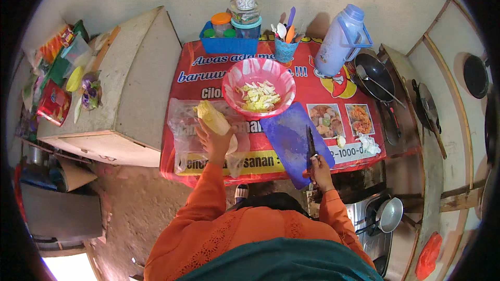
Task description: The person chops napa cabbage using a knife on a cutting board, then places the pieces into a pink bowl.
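Observation:
My left hand (215, 140) is on a pale napa cabbage (214, 118), its fingers and thumb spread around the near side. The cabbage lies over a clear plastic bag (183, 140) on the table. In my right hand (321, 173) is a knife (311, 140), its dark blade pointing away from me above a purple cutting board (287, 136). The board lies tilted, its near corner past the table edge. A pink and white plastic bowl (258, 66) touches or overlaps the board's far end. Chopped cabbage (259, 96) is heaped in it.
On the red printed tablecloth (250, 169) stand a blue basket of jars (230, 45), a utensil cup (286, 50) and a blue thermos jug (340, 41). A black wok (375, 76) sits at right, near crumpled white plastic (368, 144). A stove (369, 238) is lower right; a cabinet (129, 82) stands left.

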A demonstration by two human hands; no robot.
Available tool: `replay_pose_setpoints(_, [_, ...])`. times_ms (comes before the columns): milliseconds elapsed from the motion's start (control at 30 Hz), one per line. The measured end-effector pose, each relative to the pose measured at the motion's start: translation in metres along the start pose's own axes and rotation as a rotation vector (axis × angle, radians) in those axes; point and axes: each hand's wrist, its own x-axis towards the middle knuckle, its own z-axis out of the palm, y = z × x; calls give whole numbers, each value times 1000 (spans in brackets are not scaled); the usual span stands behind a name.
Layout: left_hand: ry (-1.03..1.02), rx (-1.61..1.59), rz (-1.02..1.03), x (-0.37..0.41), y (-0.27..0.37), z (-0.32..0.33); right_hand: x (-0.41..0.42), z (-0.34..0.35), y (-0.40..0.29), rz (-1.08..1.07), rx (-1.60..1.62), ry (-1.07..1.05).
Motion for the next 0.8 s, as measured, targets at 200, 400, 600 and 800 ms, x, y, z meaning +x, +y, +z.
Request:
replay_pose_setpoints(200, [-90, -449, 58, 18, -24, 2, 1, 21, -14, -237, -693, 197])
replay_pose_setpoints(400, [-421, -1220, -10, -4, -5, -63, 11, 23, -9, -314, -789, 314])
replay_pose_setpoints(600, [-708, -1427, 137, -21, 22, -69, 13, 21, -7, -341, -990, 384])
replay_pose_setpoints(800, [-1030, -1490, 105, -52, 68, -51, 4, 25, -58, -548, -527, 158])
